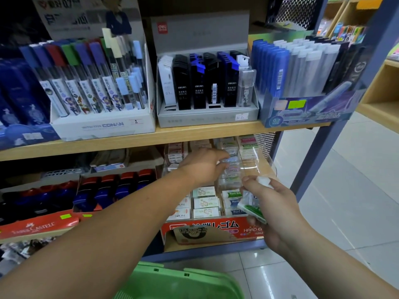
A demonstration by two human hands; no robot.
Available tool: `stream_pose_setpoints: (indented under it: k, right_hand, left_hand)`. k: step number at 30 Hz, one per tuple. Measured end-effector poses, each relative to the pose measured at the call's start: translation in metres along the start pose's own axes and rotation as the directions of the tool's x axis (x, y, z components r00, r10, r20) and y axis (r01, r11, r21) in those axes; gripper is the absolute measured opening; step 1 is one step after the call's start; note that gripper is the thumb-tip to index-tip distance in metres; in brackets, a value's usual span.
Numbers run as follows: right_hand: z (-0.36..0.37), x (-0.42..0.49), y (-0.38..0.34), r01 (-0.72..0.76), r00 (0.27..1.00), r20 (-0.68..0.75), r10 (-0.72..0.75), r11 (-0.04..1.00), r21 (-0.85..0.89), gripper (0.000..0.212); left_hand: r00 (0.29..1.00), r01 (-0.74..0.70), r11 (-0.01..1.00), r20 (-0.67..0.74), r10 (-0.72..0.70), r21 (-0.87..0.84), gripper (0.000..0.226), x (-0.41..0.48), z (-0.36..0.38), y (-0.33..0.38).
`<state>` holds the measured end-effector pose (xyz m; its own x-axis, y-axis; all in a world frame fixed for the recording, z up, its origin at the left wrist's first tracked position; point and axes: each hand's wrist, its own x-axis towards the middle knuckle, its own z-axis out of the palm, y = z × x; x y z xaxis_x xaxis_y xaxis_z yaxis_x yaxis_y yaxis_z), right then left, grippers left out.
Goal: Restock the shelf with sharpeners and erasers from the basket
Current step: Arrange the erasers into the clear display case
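Note:
My left hand [205, 165] reaches into the lower shelf, over a clear tiered rack [250, 162] of packaged erasers. Its fingertips pinch a small wrapped eraser [228, 159] in the rack's middle column. My right hand [272, 208] is in front of the shelf's right end and grips a bunch of erasers [252, 208]: a green-and-white wrapped one sticks out at the bottom and a white piece shows at the top. A red eraser display box [207, 227] with rows of boxed erasers stands below the rack. The green basket [179, 281] lies under my arms at the bottom.
Red and blue sharpeners [116, 188] fill trays to the left on the lower shelf. The upper shelf [151, 137] carries boxes of pencil leads. A blue-grey metal post [313, 152] frames the shelf's right end, with tiled floor [345, 190] beyond it.

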<state>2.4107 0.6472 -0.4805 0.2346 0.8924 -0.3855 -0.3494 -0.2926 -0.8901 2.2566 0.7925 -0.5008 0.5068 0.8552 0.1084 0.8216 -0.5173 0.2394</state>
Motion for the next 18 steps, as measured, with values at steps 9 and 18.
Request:
stream_pose_setpoints:
  k: [9, 18]
  right_hand:
    - [0.006, -0.002, 0.006, 0.039, 0.988, 0.151, -0.018, 0.99, -0.139, 0.031]
    - [0.01, 0.003, 0.01, 0.034, 0.982, 0.188, 0.015, 0.966, -0.256, 0.019]
  left_hand:
    - [0.942, 0.329, 0.515, 0.311, -0.124, -0.791, 0.072, -0.06, -0.038, 0.053]
    - [0.872, 0.435, 0.414, 0.488, 0.026, -0.8, 0.09, -0.081, -0.046, 0.038]
